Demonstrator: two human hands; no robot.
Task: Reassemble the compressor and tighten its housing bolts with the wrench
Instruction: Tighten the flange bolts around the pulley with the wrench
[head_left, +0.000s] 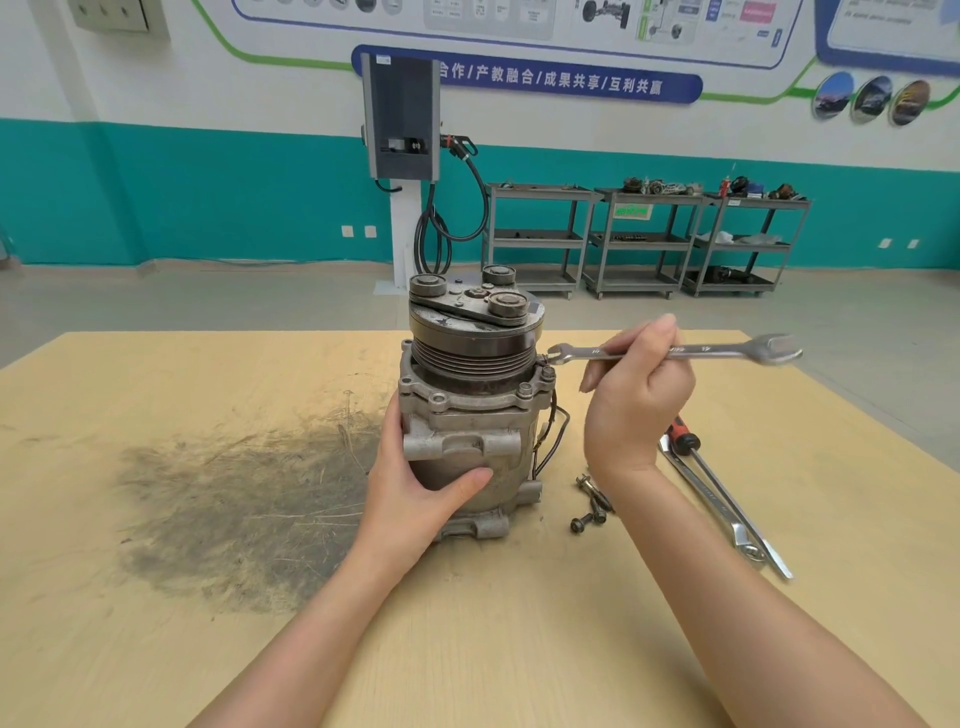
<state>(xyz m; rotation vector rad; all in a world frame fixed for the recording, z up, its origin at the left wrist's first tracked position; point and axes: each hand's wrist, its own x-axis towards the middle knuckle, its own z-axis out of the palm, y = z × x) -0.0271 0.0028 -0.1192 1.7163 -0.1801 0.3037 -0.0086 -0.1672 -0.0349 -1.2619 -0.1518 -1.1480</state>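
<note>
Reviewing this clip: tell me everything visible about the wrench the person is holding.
The wrench is a bright, polished double open-ended spanner, steel by its look, with small markings stamped on its flat shank that are too small to read. It is held roughly level above the table. Its smaller open end sits at a bolt on the upper flange of the compressor; the larger end points away to the right, free in the air. The right hand holds the shank near its middle, fingers curled around it. Nothing else touches it.
</note>
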